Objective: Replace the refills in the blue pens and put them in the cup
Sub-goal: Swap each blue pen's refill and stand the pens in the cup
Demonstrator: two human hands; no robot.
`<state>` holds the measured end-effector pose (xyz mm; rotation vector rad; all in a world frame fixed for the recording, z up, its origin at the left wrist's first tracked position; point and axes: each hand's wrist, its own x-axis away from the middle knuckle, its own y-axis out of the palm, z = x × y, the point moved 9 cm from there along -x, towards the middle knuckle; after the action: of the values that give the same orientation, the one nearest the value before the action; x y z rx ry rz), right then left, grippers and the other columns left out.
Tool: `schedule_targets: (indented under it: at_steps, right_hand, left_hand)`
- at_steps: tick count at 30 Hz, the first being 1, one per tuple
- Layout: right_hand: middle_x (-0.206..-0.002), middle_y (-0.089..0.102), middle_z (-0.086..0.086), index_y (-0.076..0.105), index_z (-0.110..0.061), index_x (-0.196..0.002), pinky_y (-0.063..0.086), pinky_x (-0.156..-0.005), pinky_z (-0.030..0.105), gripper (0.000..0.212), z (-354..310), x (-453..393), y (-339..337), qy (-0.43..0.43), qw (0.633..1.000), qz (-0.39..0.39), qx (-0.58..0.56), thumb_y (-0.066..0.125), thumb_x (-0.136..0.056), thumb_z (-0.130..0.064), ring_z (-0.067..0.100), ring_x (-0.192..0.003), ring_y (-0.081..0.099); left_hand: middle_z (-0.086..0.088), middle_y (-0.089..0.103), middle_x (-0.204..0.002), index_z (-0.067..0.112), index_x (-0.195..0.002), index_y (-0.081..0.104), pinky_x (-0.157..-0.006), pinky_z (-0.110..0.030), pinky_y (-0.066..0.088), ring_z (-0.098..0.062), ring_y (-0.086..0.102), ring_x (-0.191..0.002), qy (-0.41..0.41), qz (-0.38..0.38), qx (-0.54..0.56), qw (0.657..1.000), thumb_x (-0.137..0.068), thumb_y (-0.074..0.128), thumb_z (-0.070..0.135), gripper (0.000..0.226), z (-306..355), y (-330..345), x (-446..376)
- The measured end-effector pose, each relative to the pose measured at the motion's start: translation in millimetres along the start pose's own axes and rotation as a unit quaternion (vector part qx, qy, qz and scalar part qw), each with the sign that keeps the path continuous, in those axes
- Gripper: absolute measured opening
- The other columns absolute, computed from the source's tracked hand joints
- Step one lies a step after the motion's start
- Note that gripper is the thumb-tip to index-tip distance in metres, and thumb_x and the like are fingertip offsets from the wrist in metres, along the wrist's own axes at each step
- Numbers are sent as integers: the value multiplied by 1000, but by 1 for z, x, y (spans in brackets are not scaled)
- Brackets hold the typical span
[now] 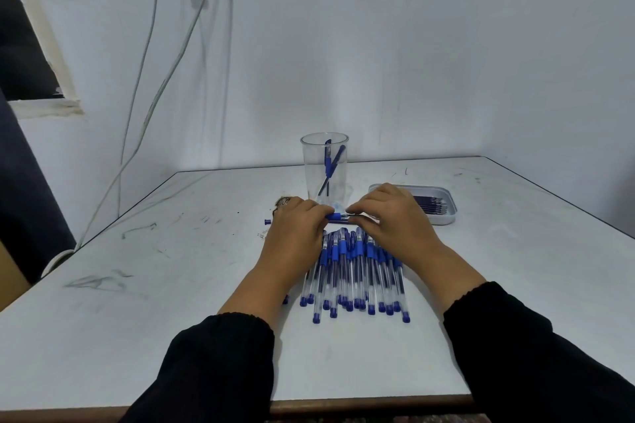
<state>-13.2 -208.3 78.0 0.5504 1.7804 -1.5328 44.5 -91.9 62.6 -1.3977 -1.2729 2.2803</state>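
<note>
A blue pen [338,216] lies crosswise between my two hands, just above the table. My left hand [295,230] pinches its left end and my right hand [388,216] grips its right part. Below my hands a row of several blue pens [357,271] lies on the white table [171,302]. Behind my hands stands a clear plastic cup [324,165] with two blue pens upright inside. A grey tray [443,213] at the right holds several dark refills [431,204]. A small blue cap piece [267,222] lies left of my left hand.
The table stands in a corner of white walls. White cables [151,106] hang down the left wall to the table's left edge. The table's front edge [343,403] lies between my black sleeves.
</note>
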Motion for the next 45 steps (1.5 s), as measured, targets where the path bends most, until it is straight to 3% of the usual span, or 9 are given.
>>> schedule_targets:
  at_steps: [4, 8, 13, 17, 24, 35, 45]
  right_hand:
    - [-82, 72, -5, 75, -18, -87, 50, -73, 40, 9, 1, 0, 1, 0, 1000, 6, 17, 78, -79, -21, 21, -82, 62]
    - [-83, 71, -6, 74, -20, -87, 48, -78, 40, 6, 10, 1, 0, 30, 999, 9, 28, 76, -81, -21, 20, -84, 60]
    - [-90, 71, -2, 74, -17, -90, 39, -80, 38, 6, 35, 5, -5, 100, 994, 20, 24, 72, -85, -19, 23, -89, 57]
    - [-90, 71, 0, 75, -17, -89, 42, -80, 40, 6, 59, 9, -9, 159, 987, 22, 21, 69, -87, -17, 26, -91, 56]
    - [-102, 67, 0, 76, -21, -94, 35, -87, 37, 14, 84, 17, 1, 252, 966, -31, 36, 63, -90, -24, 23, -102, 49]
    - [-122, 56, -7, 75, -33, -99, 32, -94, 37, 17, 59, -10, 42, 244, 950, -179, 80, 64, -88, -39, 20, -117, 39]
    - [-123, 56, -6, 76, -34, -99, 32, -93, 37, 18, 60, -11, 48, 251, 940, -208, 103, 67, -85, -41, 21, -118, 40]
  left_hand:
    - [-2, 67, -105, 16, -113, 66, -85, -30, 34, -21, 52, -101, 4, -1, -4, 1000, -92, 55, 11, 24, 1, 0, 0]
    - [2, 65, -111, 19, -116, 63, -94, -30, 29, -18, 50, -108, -20, -3, -19, 1000, -93, 54, 17, 25, -3, -3, -1]
    - [7, 62, -118, 24, -121, 59, -100, -31, 24, -16, 46, -113, -59, 0, -60, 996, -94, 50, 13, 31, -17, -7, -1]
    - [7, 61, -119, 25, -122, 58, -101, -32, 24, -17, 46, -114, -86, -2, -91, 992, -93, 50, 10, 33, -27, -10, -2]
    - [4, 62, -114, 25, -121, 58, -96, -33, 24, -20, 46, -111, -146, 23, -116, 982, -94, 48, 8, 33, -44, -20, 0]
    - [4, 60, -116, 25, -123, 56, -96, -32, 24, -19, 45, -112, -153, 15, -116, 981, -95, 47, 9, 33, -42, -19, -2]
    - [4, 59, -120, 24, -124, 55, -98, -33, 25, -18, 45, -115, -158, 6, -109, 981, -96, 47, 12, 32, -39, -19, -4]
